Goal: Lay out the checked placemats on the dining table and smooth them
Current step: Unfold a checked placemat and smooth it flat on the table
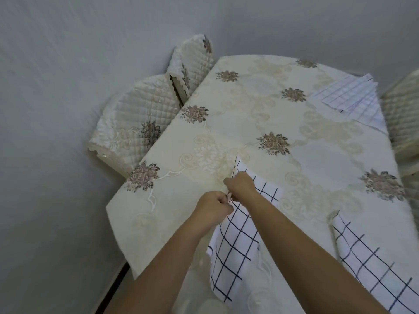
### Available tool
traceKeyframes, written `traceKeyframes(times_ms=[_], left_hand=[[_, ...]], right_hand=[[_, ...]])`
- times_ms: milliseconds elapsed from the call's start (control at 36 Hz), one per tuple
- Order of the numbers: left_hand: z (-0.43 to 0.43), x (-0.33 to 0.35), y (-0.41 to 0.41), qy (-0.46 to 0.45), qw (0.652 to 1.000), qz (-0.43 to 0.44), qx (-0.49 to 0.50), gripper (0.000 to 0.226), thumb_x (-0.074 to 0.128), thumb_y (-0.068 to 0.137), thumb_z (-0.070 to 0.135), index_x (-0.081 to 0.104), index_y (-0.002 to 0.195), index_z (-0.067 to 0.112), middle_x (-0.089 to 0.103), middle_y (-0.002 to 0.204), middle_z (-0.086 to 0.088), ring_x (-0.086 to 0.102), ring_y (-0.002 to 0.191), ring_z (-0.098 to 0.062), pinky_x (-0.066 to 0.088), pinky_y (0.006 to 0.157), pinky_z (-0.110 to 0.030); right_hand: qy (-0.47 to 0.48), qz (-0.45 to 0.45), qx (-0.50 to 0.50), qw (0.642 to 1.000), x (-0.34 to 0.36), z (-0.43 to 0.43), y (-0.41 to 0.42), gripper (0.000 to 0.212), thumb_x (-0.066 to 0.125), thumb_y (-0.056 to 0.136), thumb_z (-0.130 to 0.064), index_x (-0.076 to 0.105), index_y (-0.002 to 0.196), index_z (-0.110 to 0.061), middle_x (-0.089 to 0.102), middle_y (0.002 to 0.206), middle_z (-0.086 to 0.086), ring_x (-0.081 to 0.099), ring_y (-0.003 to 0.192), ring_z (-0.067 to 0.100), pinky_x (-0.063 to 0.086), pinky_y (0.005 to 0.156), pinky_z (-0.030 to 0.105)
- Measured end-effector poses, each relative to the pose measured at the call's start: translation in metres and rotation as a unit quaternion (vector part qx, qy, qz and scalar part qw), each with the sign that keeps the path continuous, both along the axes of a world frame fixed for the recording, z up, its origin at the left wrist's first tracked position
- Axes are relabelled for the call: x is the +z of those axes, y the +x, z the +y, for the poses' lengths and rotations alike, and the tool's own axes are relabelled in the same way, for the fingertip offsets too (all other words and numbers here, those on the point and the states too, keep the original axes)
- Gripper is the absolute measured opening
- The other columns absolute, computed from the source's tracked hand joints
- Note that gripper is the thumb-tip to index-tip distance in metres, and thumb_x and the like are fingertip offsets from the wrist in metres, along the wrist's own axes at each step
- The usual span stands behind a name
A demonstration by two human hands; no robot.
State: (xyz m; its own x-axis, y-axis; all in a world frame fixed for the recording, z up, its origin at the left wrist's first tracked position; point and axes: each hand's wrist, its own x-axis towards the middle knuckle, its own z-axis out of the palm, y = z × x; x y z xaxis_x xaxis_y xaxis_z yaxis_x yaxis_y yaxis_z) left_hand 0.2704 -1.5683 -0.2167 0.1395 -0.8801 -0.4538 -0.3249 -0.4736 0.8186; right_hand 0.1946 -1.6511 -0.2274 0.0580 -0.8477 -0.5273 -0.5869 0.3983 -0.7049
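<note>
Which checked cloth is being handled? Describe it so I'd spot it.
Find the cream flowered tablecloth. At its near edge lie two dark-checked placemats. The handled placemat is the left one: unlike the right placemat, it is pinched by the left hand and right hand.

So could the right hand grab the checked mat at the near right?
Probably yes: the near-right placemat lies close with nothing between, but the right hand must first release the middle placemat.

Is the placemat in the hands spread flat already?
Not yet: the left hand and right hand pinch the placemat by its edge, and its far corner stands up off the tablecloth.
</note>
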Motion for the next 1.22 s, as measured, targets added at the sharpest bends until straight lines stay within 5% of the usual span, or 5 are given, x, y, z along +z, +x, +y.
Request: traceKeyframes(times_ms=[278,389,722,889,1222], left_hand=[[-0.033,0.028,0.050,-0.102,0.994,-0.014,0.038,0.037,0.055,0.075,-0.005,0.033,0.052,0.013,0.058,0.081,-0.003,0.053,0.090,-0.012,0.036,0.064,-0.021],[-0.048,0.044,0.090,-0.161,0.985,-0.054,0.034,0.036,0.055,0.075,-0.007,0.035,0.052,0.011,0.055,0.131,-0.001,0.044,0.128,-0.009,0.037,0.072,-0.008],[-0.078,0.072,0.141,-0.236,0.946,-0.216,-0.054,0.036,0.052,0.076,-0.001,0.030,0.053,0.015,0.030,0.151,0.005,0.054,0.111,-0.022,0.037,0.077,-0.026],[-0.080,0.045,0.111,-0.177,0.930,-0.275,-0.167,0.012,0.052,0.084,0.010,0.052,0.072,0.010,0.013,0.156,-0.002,0.012,0.143,-0.015,0.014,0.114,-0.051],[-0.065,-0.061,0.078,0.004,0.884,-0.321,-0.339,0.031,0.048,0.091,0.008,0.054,0.122,0.008,-0.007,0.158,-0.005,-0.012,0.144,-0.022,0.004,0.112,-0.058]], right_hand=[[-0.033,-0.054,-0.041,0.997,0.034,-0.042,0.051,0.020,0.039,0.088,0.003,0.048,0.072,-0.003,0.043,0.059,0.008,0.045,0.050,0.020,0.041,0.053,0.030],[-0.040,-0.134,-0.069,0.988,0.050,-0.054,0.093,0.019,0.039,0.088,0.002,0.053,0.084,-0.010,0.045,0.062,0.009,0.047,0.050,0.021,0.038,0.053,0.029],[-0.070,-0.315,-0.129,0.937,0.079,-0.079,0.142,0.030,0.040,0.087,0.001,0.048,0.061,-0.012,0.051,0.054,0.002,0.049,0.045,0.013,0.036,0.036,0.012],[-0.055,-0.288,-0.176,0.940,0.050,-0.077,0.107,0.031,0.041,0.088,-0.001,0.045,0.060,-0.012,0.048,0.043,-0.004,0.046,0.037,0.008,0.033,0.036,0.014],[0.092,-0.159,-0.240,0.953,-0.069,-0.058,0.070,0.015,0.043,0.087,-0.004,0.057,0.085,-0.007,0.058,0.088,0.019,0.054,0.078,0.027,0.044,0.069,0.035]])
